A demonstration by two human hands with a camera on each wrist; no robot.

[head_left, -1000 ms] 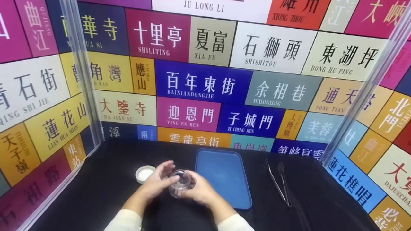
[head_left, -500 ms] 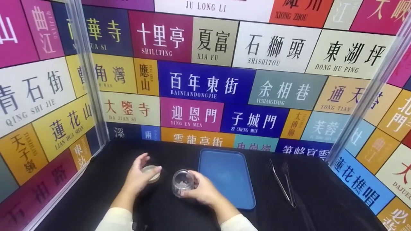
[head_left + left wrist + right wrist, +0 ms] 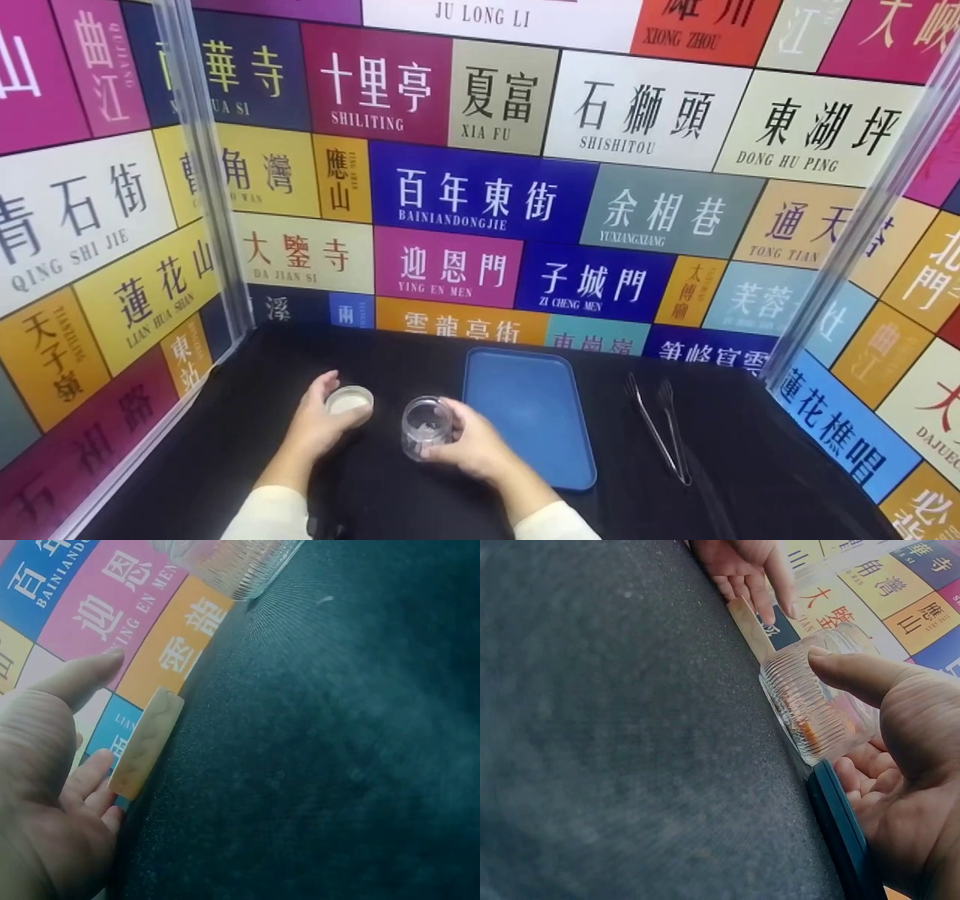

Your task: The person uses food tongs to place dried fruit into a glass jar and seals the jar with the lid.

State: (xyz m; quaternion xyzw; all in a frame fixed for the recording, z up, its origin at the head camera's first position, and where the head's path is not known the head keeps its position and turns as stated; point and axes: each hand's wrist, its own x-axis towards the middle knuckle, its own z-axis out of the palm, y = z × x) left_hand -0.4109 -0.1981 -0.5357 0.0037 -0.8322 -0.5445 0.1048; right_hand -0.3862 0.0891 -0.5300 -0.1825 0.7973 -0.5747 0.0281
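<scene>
A small clear glass jar (image 3: pixel 427 427) with ribbed sides (image 3: pixel 799 701) stands on the black cloth, my right hand (image 3: pixel 474 444) holding it between thumb and fingers from the right. Some small pieces show inside it. Left of the jar lies a round cream-coloured lid (image 3: pixel 350 403), flat on the cloth. My left hand (image 3: pixel 321 416) is around the lid's left side. In the left wrist view its thumb (image 3: pixel 86 679) is raised apart from the lid (image 3: pixel 146 742), while the fingertips (image 3: pixel 94 772) are right at the lid's far edge.
A blue rectangular tray (image 3: pixel 531 420) lies just right of the jar, partly behind my right hand. Farther right, metal tongs (image 3: pixel 661 431) rest spread on the black cloth (image 3: pixel 420 502). Panels printed with colourful place names (image 3: pixel 480 187) surround the table.
My left hand has left the jar and moved left to the lid, its thumb first over the lid, now lower at its edge. My right hand stays on the jar.
</scene>
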